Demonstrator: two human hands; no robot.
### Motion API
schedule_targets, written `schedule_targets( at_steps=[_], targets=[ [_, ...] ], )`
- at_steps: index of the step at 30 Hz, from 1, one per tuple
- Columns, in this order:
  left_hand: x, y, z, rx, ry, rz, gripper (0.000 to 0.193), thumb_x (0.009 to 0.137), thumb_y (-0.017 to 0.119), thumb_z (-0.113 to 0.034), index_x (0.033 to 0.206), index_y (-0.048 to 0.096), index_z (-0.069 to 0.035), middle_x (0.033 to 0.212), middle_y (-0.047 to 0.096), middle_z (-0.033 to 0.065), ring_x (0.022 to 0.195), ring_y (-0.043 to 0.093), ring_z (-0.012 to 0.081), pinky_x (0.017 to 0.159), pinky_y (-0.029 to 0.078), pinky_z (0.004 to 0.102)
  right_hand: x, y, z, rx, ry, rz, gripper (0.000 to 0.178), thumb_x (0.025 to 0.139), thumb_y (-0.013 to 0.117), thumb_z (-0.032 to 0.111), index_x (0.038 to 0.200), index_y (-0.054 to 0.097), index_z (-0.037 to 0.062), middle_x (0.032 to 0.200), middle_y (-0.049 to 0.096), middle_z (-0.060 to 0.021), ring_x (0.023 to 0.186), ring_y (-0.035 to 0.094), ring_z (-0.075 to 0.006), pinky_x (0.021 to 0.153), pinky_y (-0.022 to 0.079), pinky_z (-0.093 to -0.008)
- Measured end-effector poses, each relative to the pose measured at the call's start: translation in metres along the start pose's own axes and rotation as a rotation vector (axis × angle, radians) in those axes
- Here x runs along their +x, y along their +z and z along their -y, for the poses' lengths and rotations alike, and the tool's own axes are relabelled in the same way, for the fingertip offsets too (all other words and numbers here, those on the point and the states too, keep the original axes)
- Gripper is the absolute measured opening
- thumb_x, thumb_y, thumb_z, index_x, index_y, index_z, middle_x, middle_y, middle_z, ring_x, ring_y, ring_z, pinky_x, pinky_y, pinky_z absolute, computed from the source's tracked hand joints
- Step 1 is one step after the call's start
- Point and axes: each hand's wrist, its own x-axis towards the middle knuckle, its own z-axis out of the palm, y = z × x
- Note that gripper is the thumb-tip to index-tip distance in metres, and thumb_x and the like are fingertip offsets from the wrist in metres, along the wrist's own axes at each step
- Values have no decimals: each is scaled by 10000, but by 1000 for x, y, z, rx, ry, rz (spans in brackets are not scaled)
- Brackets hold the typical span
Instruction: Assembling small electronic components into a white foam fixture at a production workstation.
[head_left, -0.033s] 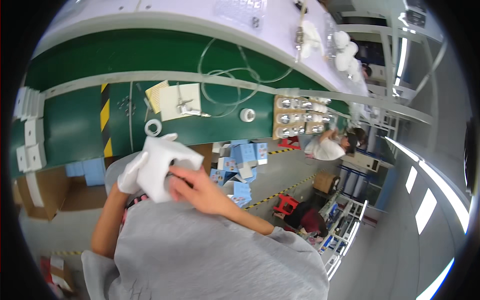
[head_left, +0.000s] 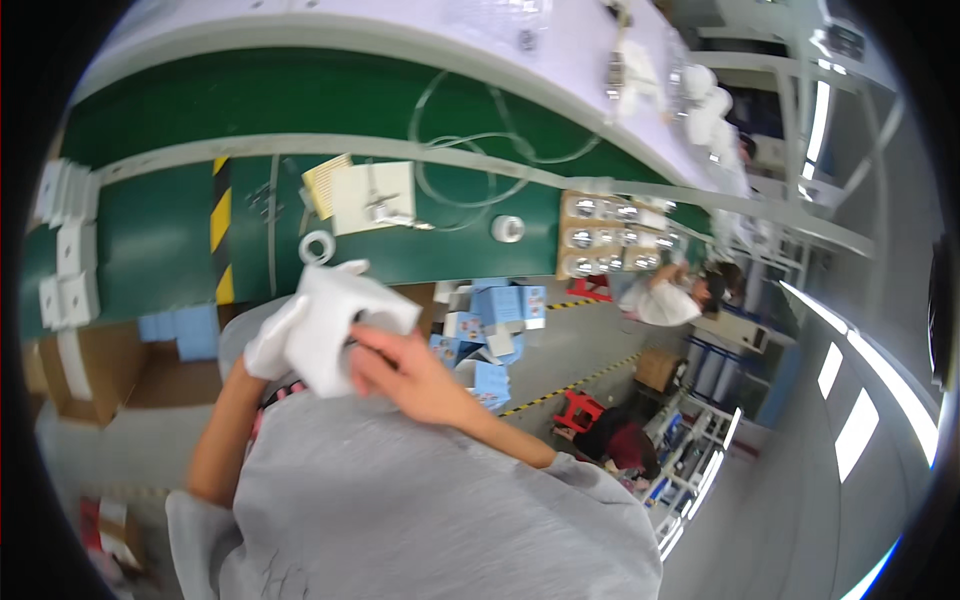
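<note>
My left hand [head_left: 268, 345], in a white glove, is closed round a white foam block [head_left: 325, 340] above my lap, close to the bench edge. The block has a hollow with a dark gap on the side facing right. At that hollow is my bare right hand [head_left: 410, 378], its fingers bent and their tips partly hidden by the foam. Whatever they pinch there cannot be made out. Just past the block, a white ring [head_left: 317, 247] lies on the green bench [head_left: 400, 262].
An air-gun-like tool [head_left: 382, 210] with a clear hose rests on a pale sheet. To its right are a white round part [head_left: 508, 229] and a tray of shiny round parts [head_left: 567, 232]. White blocks [head_left: 76, 250] stand at left. Blue boxes [head_left: 492, 305] are piled below the bench.
The whole view has shifted slightly, so the bench things sit a little farther right and higher. Both hands stay at the foam block, with the right fingers still at its hollow.
</note>
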Motion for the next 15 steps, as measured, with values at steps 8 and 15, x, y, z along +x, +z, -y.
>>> schedule_targets(
  at_steps=[8,15],
  targets=[
    [37,27,42,-53,120,84,865,944,490,-553,1549,252,18,1553,370,159,1328,494,239,1114,391,361,-27,-51,-18,99,-10,31,433,1049,482,130,1463,454,4,783,606,2,686,483,-41,594,399,-193],
    [48,51,52,-45,162,20,896,914,508,-548,1560,219,1,1507,418,176,1339,476,247,1120,383,355,-33,-82,-24,-115,-108,87,432,1019,489,54,1441,460,-31,734,619,-18,595,445,-39,554,377,-196]
  ],
)
